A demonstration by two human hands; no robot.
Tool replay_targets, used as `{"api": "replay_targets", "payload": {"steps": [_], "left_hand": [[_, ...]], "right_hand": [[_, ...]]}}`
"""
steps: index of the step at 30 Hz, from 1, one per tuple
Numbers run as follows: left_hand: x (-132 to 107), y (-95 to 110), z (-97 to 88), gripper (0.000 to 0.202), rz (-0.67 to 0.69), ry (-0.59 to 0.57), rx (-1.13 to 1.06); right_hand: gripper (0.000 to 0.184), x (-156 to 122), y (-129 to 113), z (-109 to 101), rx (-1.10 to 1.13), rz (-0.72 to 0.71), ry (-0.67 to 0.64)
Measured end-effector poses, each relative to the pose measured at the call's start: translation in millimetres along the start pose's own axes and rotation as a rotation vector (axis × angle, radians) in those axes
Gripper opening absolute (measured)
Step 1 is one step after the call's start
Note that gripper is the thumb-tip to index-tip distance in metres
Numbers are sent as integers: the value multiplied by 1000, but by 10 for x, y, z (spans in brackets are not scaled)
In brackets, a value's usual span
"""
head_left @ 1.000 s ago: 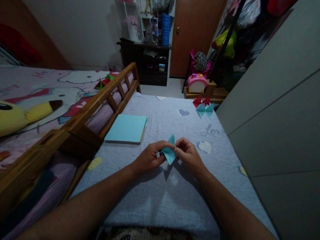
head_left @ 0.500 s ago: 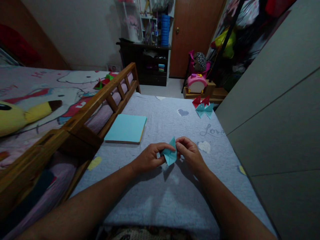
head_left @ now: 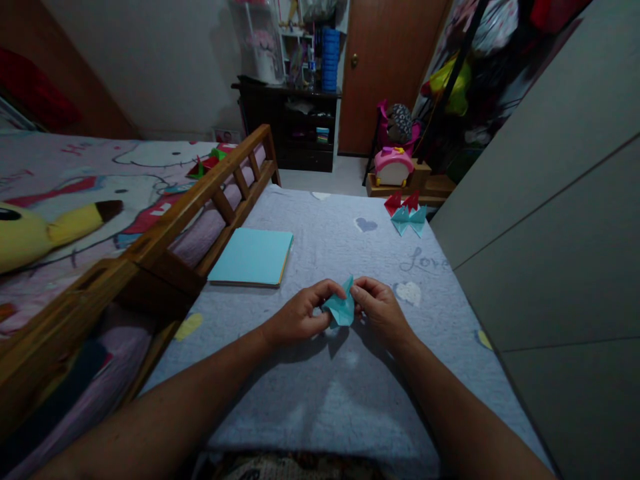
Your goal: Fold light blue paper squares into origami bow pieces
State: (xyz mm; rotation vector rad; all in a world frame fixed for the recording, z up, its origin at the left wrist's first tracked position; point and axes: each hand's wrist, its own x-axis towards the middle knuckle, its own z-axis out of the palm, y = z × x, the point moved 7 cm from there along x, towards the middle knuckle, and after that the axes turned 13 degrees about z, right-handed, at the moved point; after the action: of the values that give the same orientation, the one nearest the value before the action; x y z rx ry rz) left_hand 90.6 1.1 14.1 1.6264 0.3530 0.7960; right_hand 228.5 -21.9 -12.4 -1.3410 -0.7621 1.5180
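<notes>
Between my hands, just above the bedsheet, is a small folded piece of light-blue origami paper (head_left: 341, 311). My left hand (head_left: 305, 313) grips its left side, with the index finger over the front and the thumb below. The fingertips of my right hand (head_left: 381, 308) pinch its right edge near the upper point. Some of the right fingers are hidden behind the paper and the hand. A square stack of origami paper (head_left: 254, 257), light blue on top, lies to the left of my hands.
Folded blue paper pieces (head_left: 409, 220) and red ones (head_left: 401, 202) sit at the sheet's far right corner. A wooden bed rail (head_left: 200, 200) runs along the left side. A pale cabinet (head_left: 555, 227) borders the right. A heart-printed bedsheet (head_left: 320, 413) lies underneath.
The folded paper has turned and spread a little between my fingers, its lower point now blunter. My left index finger has shifted slightly up; both hands stay in nearly the same place.
</notes>
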Motion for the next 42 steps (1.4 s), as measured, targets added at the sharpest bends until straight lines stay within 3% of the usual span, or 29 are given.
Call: {"api": "replay_targets", "payload": {"steps": [5,10,15,20,25,32,42], "left_hand": [[-28,-82,-33,24,-81,138,-287],[20,-146,-156,29,-108,296,-183],[68,-173,-109,38,-170,216,-131],[42,-166,-140,43,-181,251,-182],[49,-185,-121,46,-180,193,-121],[13,-304,-89,39,-251,237,-191],[9,-316,-97,38,-322,293,-208]], "right_hand": [[30,7,11,-16,6,-1,21],[27,7,20,7,-23,3,29],[24,2,60,52,-18,17,30],[24,1,44,68,-55,8,38],[26,6,36,62,-41,7,48],[26,-1,31,66,-99,-15,44],[29,1,7,78,-161,-48,54]]}}
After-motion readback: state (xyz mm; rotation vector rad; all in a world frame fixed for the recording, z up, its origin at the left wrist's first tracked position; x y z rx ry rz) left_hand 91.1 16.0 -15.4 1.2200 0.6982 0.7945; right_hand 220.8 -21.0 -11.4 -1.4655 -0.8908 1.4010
